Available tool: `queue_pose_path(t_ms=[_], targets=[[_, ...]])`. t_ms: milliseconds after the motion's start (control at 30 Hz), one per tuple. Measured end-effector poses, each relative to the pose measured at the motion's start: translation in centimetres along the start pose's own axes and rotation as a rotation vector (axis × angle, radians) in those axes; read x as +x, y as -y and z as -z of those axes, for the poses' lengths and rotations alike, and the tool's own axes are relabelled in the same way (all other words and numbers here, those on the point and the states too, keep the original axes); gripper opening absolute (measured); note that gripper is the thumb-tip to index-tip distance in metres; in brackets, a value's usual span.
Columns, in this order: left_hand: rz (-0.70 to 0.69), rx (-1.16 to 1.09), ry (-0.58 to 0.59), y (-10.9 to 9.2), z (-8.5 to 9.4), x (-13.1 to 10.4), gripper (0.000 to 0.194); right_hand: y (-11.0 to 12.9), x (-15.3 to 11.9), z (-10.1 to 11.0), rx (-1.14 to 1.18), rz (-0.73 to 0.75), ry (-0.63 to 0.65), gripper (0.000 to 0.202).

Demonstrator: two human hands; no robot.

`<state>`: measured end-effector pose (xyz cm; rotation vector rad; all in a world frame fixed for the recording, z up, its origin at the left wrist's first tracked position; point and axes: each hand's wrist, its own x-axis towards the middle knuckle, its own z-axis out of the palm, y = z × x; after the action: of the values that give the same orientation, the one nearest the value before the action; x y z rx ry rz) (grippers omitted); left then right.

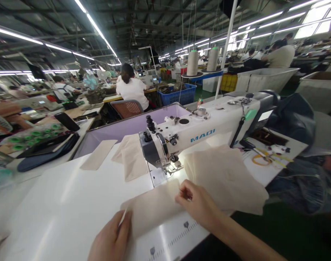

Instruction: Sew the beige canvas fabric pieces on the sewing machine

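Observation:
A beige fabric piece (151, 208) lies on the white sewing table (73, 210), just in front of the sewing machine (203, 127). My left hand (112, 233) pinches its left end between thumb and fingers. At the opposite end my right hand (196, 203) is closed with the fingertips on the fabric's upper right corner. Right above this corner is the lit presser foot (174, 167), with the fabric just short of it. A larger beige fabric stack (225, 177) spreads to the right of the needle area.
Left of the machine lie a folded beige cloth (134, 159) and a flat beige strip (99, 155). Scissors and an orange tape roll (260, 159) sit on the table's right. Behind are a lilac bin (119, 125), thread cones (192, 63) and a seated co-worker (131, 87).

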<state>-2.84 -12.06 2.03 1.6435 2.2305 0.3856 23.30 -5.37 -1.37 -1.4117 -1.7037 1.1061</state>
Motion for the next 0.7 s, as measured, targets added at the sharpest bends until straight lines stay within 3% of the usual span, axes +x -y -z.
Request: queue_pose_path(t_ms=[67,133,433,700], targets=[[0.054,0.038,-0.008,-0.14,0.03,0.09,0.036,0.05,0.16,0.16,0.005,0.028,0.029,0.003],[0.083,0.053,0.005,-0.39,0.0,0.19,0.038,0.03,0.24,0.18,0.002,0.068,0.019,0.01],[0.089,0.053,0.044,-0.45,-0.39,0.37,0.038,0.27,0.03,0.02,-0.14,0.113,0.022,0.03],[0.075,0.056,0.04,-0.45,-0.53,0.4,0.036,0.56,0.06,0.1,-0.214,0.091,0.023,0.029]])
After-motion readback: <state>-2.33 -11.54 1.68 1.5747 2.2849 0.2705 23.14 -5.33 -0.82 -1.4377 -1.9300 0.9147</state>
